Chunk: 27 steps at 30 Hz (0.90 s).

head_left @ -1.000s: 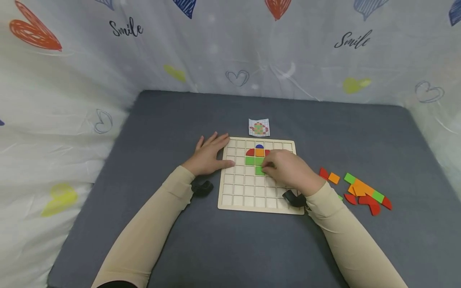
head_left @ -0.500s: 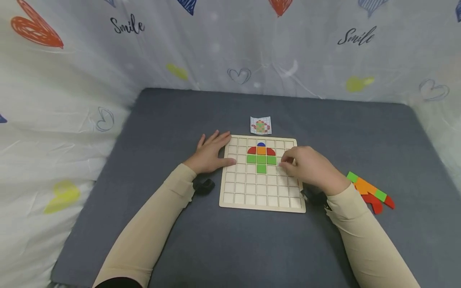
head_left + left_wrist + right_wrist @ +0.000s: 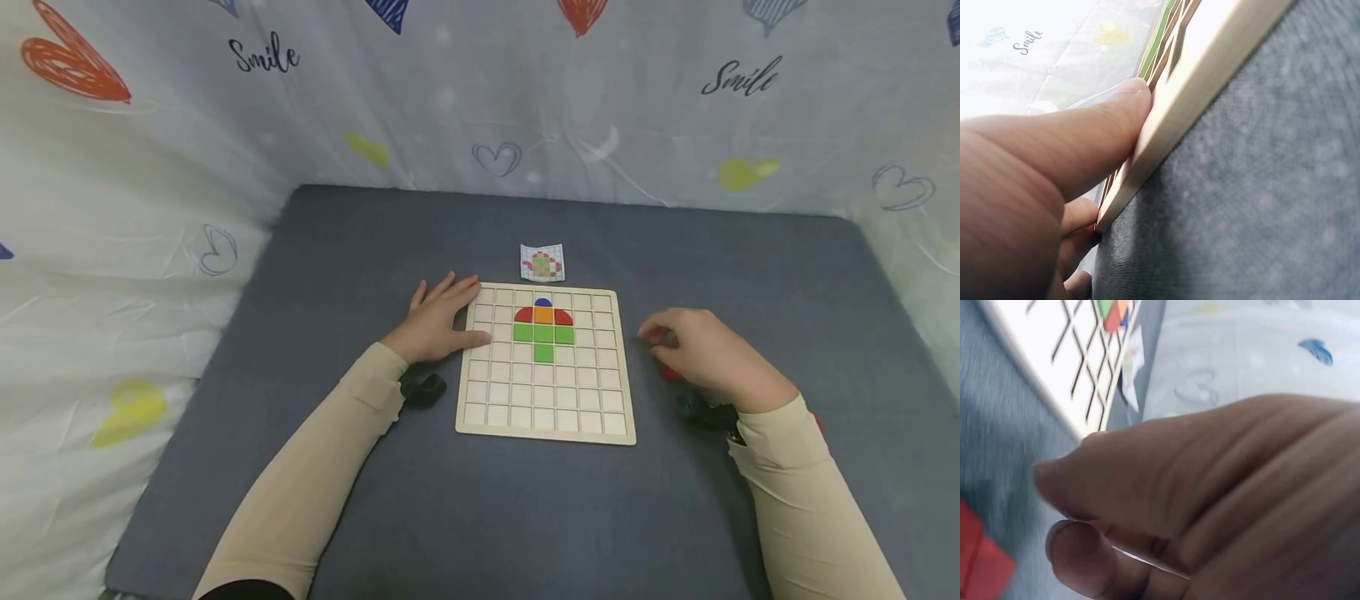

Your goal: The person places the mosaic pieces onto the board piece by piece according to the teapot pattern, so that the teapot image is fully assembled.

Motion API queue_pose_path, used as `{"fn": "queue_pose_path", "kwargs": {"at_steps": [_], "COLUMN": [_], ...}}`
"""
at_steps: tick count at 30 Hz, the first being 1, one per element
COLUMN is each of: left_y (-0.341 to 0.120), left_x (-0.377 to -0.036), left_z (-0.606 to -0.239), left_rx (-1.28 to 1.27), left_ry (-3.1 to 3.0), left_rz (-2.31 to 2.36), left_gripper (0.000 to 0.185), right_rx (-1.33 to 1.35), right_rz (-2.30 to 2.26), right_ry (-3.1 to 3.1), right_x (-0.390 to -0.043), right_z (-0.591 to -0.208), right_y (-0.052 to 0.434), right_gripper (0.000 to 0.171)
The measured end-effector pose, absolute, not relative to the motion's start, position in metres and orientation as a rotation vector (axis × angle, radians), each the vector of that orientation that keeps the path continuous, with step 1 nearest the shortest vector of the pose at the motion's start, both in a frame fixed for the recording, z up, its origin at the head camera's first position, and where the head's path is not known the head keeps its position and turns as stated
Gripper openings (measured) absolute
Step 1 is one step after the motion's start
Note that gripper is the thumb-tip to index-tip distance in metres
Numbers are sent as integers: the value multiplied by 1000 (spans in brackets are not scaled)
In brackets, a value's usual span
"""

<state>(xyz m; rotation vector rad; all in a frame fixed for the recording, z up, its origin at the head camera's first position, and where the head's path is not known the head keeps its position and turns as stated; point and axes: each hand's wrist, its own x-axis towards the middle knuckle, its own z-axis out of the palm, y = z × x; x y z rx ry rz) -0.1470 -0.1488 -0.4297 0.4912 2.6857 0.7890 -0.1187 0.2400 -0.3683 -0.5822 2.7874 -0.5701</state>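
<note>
A wooden grid board (image 3: 510,396) lies on the grey table. Set in its upper middle are a blue half-round piece (image 3: 543,302), an orange square (image 3: 543,316) between two red quarter-rounds, and several green squares (image 3: 543,333) below. My left hand (image 3: 435,327) rests at the board's left edge, fingers spread, the thumb (image 3: 1107,134) touching the frame. Off the board's right side, my right hand (image 3: 708,354) hovers with loosely bent fingers; thumb and fingertip stand apart in the right wrist view, holding nothing visible. Just below its fingers is a red piece (image 3: 670,372). The hand and sleeve hide most loose pieces.
A small picture card (image 3: 542,263) with a coloured grid pattern lies behind the board. Red pieces (image 3: 985,565) appear near the fingers in the right wrist view. A printed white curtain (image 3: 420,100) hangs around the back and sides of the table.
My right hand has let go of a green square at the right of the green row and moved right, off the board, over the loose pieces. The left hand stays put.
</note>
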Motion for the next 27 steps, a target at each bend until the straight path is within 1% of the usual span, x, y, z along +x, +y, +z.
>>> {"fn": "queue_pose_path", "kwargs": {"at_steps": [12, 27], "left_y": [-146, -148], "left_x": [-147, -147], "left_z": [-424, -429], "left_rx": [495, 491], "left_ry": [2682, 2685], "left_rz": [795, 799], "left_gripper": [95, 95], "right_rx": [-394, -348], "right_rz": [-537, -467], "right_ry": [2704, 2721], "right_x": [-113, -104], "right_z": [-368, -379], "right_y": [281, 295], "right_gripper": [38, 37]}}
